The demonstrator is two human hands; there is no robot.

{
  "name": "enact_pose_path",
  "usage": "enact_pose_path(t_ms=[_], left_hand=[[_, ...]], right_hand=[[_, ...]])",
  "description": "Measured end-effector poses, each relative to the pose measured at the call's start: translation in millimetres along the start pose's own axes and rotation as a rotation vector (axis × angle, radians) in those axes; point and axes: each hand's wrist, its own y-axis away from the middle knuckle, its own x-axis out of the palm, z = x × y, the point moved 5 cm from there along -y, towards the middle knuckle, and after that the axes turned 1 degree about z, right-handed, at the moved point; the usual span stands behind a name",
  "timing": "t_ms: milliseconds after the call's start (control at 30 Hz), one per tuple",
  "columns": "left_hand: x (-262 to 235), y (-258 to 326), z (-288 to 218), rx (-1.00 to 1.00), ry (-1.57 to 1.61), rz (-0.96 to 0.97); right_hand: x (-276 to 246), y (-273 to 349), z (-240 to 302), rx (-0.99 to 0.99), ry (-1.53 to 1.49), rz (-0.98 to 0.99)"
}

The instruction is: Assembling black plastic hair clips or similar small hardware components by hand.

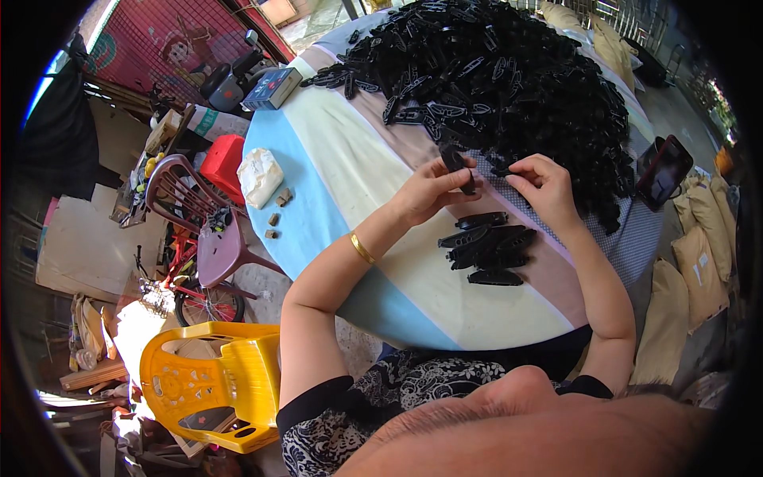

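My left hand [433, 191] is closed round a black plastic part [457, 168], an elongated clip-like piece held upright between thumb and fingers. To its right, my right hand [547, 189] has thumb and forefinger drawn together by the near edge of the big heap; whatever the fingertips may hold is too small to make out. The large heap of black plastic pieces [509, 87] covers the far side of the round table. A small group of similar black parts [491, 246] lies nearer to me, below my hands.
A striped cloth [334, 159] covers the table. At its left lie a crumpled white bag [259, 176], small brown blocks [274, 219] and a box [272, 87]. A phone [666, 171] stands at the right edge. Around are a yellow chair [246, 374], a purple chair [218, 254] and sacks [699, 270].
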Motion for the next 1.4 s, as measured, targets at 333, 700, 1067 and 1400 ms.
enact_pose_path(t_ms=[333, 700, 1067, 1400], left_hand=[[23, 5, 16, 0.047, -0.137, -0.015], [23, 8, 14, 0.059, -0.18, -0.112], [15, 8, 17, -0.246, -0.068, 0.093], [20, 15, 4, -0.297, -0.206, 0.058]], right_hand=[[0, 9, 51, -0.359, -0.026, -0.126], [4, 13, 56, -0.481, 0.168, -0.089], [-2, 8, 56, -0.508, 0.085, 0.008], [5, 19, 67, -0.765, 0.35, 0.048]])
